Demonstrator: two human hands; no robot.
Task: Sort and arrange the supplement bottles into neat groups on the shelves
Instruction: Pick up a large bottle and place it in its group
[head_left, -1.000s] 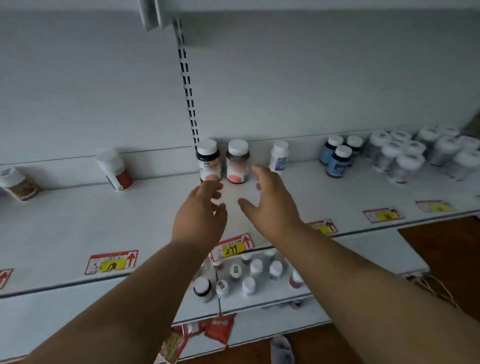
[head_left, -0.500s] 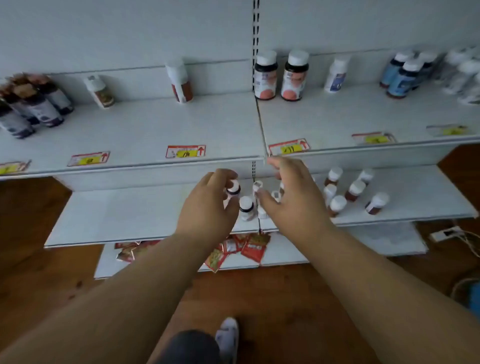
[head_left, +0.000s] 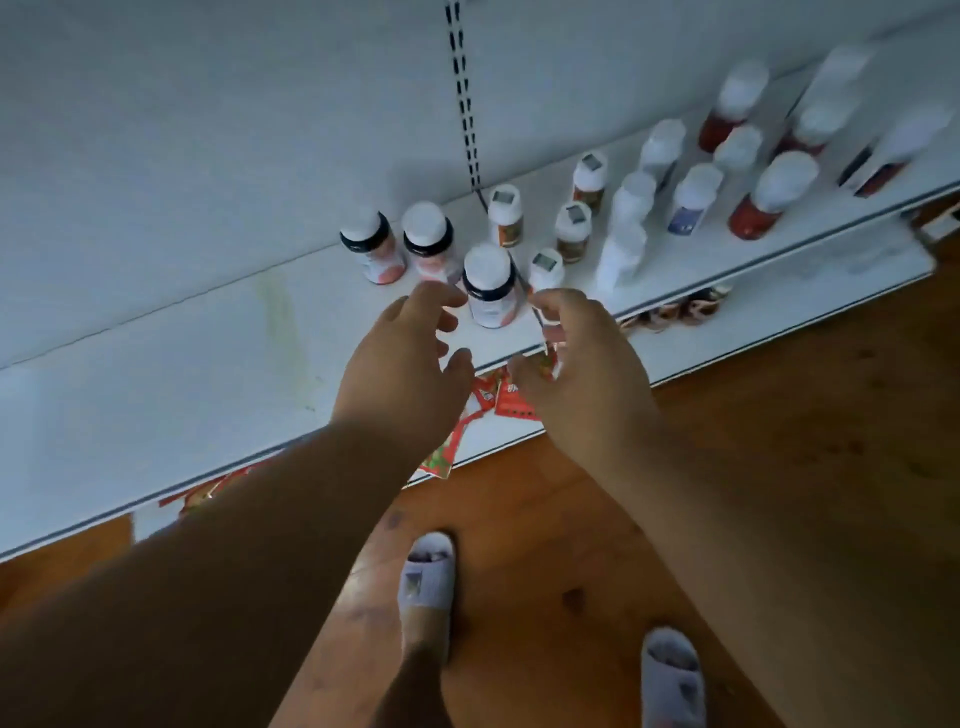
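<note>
White-capped, dark-collared bottle (head_left: 491, 288) stands near the shelf's (head_left: 208, 374) front edge, left hand (head_left: 402, 364) and right hand (head_left: 576, 364) flanking it, fingers spread and loosely curved, holding nothing. Just behind the bottle stand its two matching bottles (head_left: 400, 244). A hasty grab could topple it off the shelf's lip.

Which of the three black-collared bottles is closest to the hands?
The front bottle, standing between both hands' fingertips; the other two stand behind it.
</note>
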